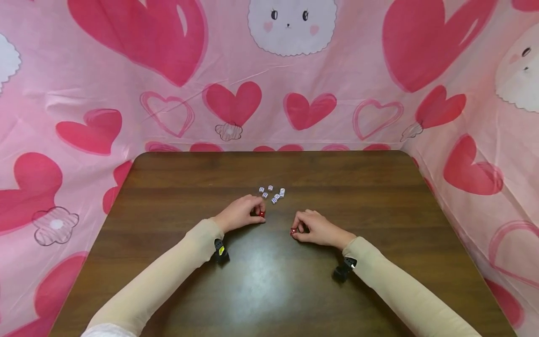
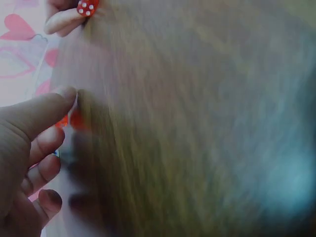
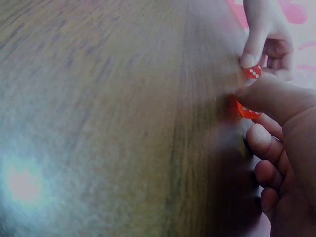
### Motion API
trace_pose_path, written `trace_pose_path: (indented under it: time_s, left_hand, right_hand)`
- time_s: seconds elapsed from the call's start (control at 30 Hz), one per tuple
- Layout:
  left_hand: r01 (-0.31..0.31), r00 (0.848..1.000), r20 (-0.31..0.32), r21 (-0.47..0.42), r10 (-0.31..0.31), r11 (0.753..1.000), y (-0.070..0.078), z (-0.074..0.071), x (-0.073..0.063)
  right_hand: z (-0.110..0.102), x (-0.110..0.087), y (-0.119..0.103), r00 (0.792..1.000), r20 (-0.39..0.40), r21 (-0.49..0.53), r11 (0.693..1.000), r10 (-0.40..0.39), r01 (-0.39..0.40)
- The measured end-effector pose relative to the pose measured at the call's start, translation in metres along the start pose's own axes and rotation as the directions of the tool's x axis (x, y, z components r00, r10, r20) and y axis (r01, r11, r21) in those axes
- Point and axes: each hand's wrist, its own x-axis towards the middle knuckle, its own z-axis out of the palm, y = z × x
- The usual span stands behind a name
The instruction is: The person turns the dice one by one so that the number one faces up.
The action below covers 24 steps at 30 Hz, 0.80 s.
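Note:
My left hand (image 1: 242, 214) pinches a red die (image 1: 262, 214) between thumb and fingers, close over the table just in front of the white dice. In the left wrist view the thumb hides most of that red die (image 2: 62, 121). To the right and a little nearer, my right hand (image 1: 320, 229) pinches a second red die (image 1: 293, 231) at its fingertips. White pips show on this red die (image 3: 248, 110) in the right wrist view. Several white dice (image 1: 276, 196) with dark pips lie in a loose cluster beyond the hands, some touching one another.
The brown wooden table (image 1: 202, 173) has rounded far corners. Behind it and at both sides hangs a pink cloth (image 1: 269, 126) printed with hearts. A dark strap with a small camera (image 1: 221, 252) sits on the left wrist, another camera (image 1: 342, 272) on the right.

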Motion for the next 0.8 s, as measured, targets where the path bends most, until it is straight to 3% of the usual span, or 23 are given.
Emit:
trace_pose_path:
  time_s: [0.47,0.8]
  left_hand:
    - [-0.057,0.998,0.027,-0.06,0.059,0.997,0.001,0.004,-0.011]
    - [-0.026,0.999,0.038,-0.139,0.032,0.99,0.003,0.007,-0.012]
  right_hand:
    - [0.003,-0.003,-0.002,1.0,0.0,0.003,1.0,0.018,-0.018]
    - [0.001,-0.001,-0.008,0.999,-0.026,0.013,0.999,0.03,-0.03]
